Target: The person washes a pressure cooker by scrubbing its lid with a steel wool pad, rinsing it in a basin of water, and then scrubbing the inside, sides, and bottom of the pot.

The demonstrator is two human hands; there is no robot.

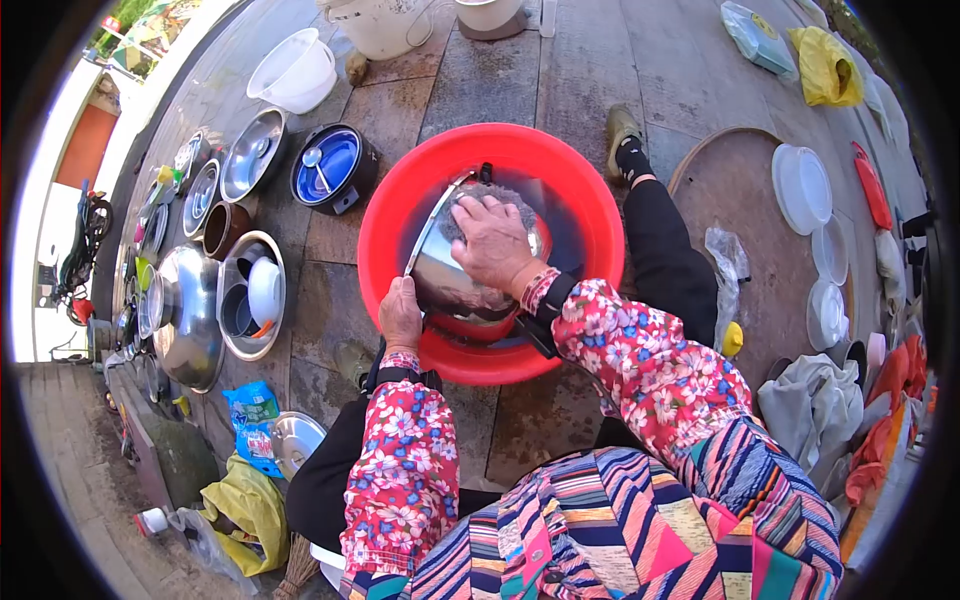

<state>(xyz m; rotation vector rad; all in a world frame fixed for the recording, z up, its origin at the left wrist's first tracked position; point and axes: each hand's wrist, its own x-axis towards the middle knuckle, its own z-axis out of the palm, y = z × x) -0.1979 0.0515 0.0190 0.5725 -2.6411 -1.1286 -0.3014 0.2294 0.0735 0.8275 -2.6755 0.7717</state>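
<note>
A large red plastic basin (385, 235) stands between my legs with dark water in it. Inside it a shiny metal pot (450, 278) lies tilted, its rim at the left and a small black fitting at the top. My left hand (401, 318) is closed on the lower end of that rim. On the pot's side, my right hand (492, 240) presses a grey scouring pad (527, 214), which looks fibrous and is partly hidden beneath the fingers.
At the left stand several metal bowls (252, 150) and a dark pot with a blue inside (330, 170). White tubs (292, 72) are at the back. A round brown board (735, 205) with plastic lids (801, 188) lies at the right. A blue packet (252, 425) is near my left knee.
</note>
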